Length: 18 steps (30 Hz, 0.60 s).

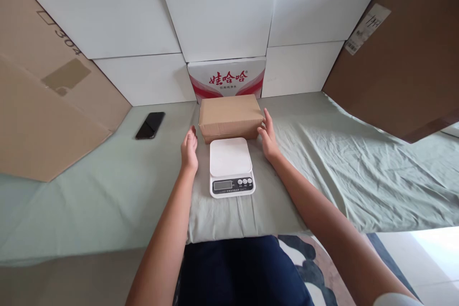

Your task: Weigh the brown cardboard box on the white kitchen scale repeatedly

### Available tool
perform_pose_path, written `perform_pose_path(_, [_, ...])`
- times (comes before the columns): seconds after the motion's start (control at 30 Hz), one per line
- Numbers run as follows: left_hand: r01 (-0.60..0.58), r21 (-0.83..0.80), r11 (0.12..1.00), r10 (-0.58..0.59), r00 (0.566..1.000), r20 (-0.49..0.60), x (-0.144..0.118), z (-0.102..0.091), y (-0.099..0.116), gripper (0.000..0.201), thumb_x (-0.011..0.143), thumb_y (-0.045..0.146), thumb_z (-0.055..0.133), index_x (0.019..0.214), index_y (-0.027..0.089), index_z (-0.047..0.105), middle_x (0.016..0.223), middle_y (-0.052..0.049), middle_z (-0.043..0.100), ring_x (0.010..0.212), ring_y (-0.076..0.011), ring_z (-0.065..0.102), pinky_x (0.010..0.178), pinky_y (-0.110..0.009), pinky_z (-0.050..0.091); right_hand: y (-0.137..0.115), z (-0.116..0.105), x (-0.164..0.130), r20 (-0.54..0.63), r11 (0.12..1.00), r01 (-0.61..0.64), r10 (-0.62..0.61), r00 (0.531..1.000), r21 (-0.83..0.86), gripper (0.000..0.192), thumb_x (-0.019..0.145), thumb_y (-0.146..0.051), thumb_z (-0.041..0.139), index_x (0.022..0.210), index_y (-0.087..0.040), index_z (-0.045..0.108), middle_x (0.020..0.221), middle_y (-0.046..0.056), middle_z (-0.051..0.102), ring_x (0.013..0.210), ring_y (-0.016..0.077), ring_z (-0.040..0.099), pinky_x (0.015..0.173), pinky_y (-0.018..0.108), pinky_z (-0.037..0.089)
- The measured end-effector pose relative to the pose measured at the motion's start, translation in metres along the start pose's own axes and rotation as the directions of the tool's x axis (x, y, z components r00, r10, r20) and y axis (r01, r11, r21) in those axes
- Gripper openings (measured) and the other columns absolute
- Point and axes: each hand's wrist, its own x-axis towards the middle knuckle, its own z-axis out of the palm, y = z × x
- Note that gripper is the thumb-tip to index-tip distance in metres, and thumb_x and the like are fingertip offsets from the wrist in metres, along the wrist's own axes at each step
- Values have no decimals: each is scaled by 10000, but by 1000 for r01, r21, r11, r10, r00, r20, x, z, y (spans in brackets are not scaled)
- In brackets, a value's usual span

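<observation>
Far left: large brown cardboard sheet (46, 105) leaning against the white wall panels (107, 14); just right of its lower edge, a black phone (150, 125) lying flat on the pale green sheet (358, 172) spread over the bed.

Left hand (189, 149) next, palm turned inward toward the middle, fingers (191, 135) loosely open and pointing away, holding nothing. Just off the near-left corner of the cardboard box (230, 115), perhaps brushing it; contact not certain from this view. Forearm running straight out from the body, wrist flat and low over the sheet.

Centre: box lying flat on the bed, long axis running left to right, squarely between the two hands and just beyond their fingertips. Directly nearer than the box, touching or almost touching its near face, a white kitchen scale (231, 166), platform bare, display toward the body. Behind the box, upright against the wall, a red-and-white printed carton (227, 79).

Right hand (267, 139), mirror of the left: palm inward, fingers (267, 122) open and extended, resting against the right end of the box, thumb low. The closer of the two, already at the short end. Forearm angled in from the lower right.

Far right: second brown cardboard panel (401, 52) with a shipping label (366, 26), tilted over the sheet.
</observation>
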Motion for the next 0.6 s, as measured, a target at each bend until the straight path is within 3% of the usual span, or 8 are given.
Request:
perform_pose_path(0.27, [27,46,999,-33,989,143,-2,2,-2,783,897,779,588,1420,205,684,1574,-151,609,1552,-336,472,1306,-489,336,-6,3,-1,71,998,-39,35,997,46,904,927,-619,571,1693,-324,193,1808,16,240,1666,333,266,1380,570,215])
perform_pose_path(0.4, [7,40,999,-13,987,162,-3,5,-2,827,871,801,610,1426,191,673,1571,-160,611,1544,-339,483,1298,-479,352,-7,4,-1,93,998,-40,35,995,48,916,924,-609,576,1695,-306,184,1815,23,221,1680,325,231,1384,559,212])
perform_pose_path(0.6, [-146,36,989,137,973,188,-8,7,15,788,915,781,563,1448,207,655,1571,-164,608,1564,-329,455,1297,-457,346,-10,6,-2,81,993,115,-114,990,-9,978,936,-698,543,1709,-335,66,1816,46,197,1668,316,267,1346,574,316])
